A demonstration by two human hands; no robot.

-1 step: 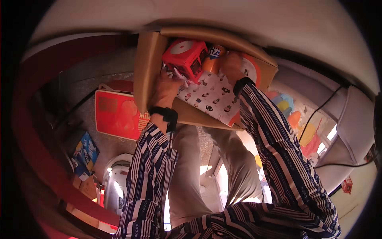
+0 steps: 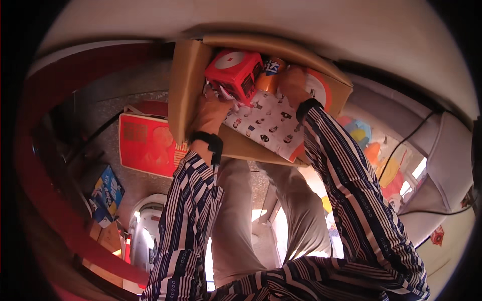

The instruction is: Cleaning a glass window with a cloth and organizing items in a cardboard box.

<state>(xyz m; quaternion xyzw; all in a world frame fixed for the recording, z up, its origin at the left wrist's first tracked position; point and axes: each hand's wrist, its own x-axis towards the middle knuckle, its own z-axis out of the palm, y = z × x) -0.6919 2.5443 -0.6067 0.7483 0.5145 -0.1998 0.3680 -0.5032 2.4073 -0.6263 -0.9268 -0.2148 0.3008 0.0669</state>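
Note:
A brown cardboard box (image 2: 186, 90) sits open in front of me, and both my hands reach into it. Inside its left part stands a red carton (image 2: 234, 73) with a pale oval on top. My left hand (image 2: 213, 111) is closed at the carton's near left corner, beside a crumpled, shiny wrapper (image 2: 227, 95); what its fingers grip is unclear. An orange can (image 2: 271, 75) leans between the carton and my right hand (image 2: 292, 84). That hand touches the can's right side, its fingertips hidden. Below them lies a white sheet (image 2: 262, 118) printed with small figures and edged in orange.
A red rectangular case (image 2: 145, 143) lies on the floor to the left, with a blue packet (image 2: 108, 193) nearer me. On the right are a grey padded seat (image 2: 447, 155), a dark cable (image 2: 401, 139) and a colourful patterned cloth (image 2: 386, 158). My legs are below the box.
The orange can has turned or shifted very slightly beside my right hand. Both hands stay in nearly the same places.

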